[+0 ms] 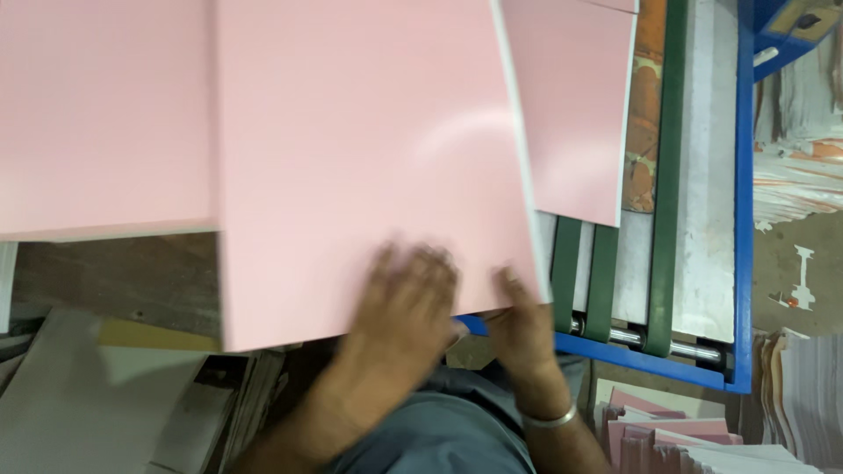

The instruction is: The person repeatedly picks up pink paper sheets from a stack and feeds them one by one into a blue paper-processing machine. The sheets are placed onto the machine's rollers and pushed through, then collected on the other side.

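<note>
at the near edge, a grey-clothed lap [439,439] fills the bottom centre, with two bare forearms reaching away from it. the left hand [399,307], blurred by motion, lies flat with fingers spread on the near edge of a large pale pink sheet of card [360,158]. the right hand [524,329], with a thin silver bangle [550,420] at the wrist, sits at the sheet's near right corner; its fingers curl at the edge, but the blur hides whether they pinch it.

to the near right lies a stack of pink and white paper sheets [676,434]. to the near left, grey and white boards [97,395] lie loosely piled.

the pink sheet spreads across the middle, overlapping another pale pink sheet [97,114] on the left. further right, a third pink sheet [580,105] rests on a blue-framed machine [745,219] with dark green belts [584,272] and steel rollers [632,335]. at the far right, white paper scraps [795,175] lie on the floor.
</note>
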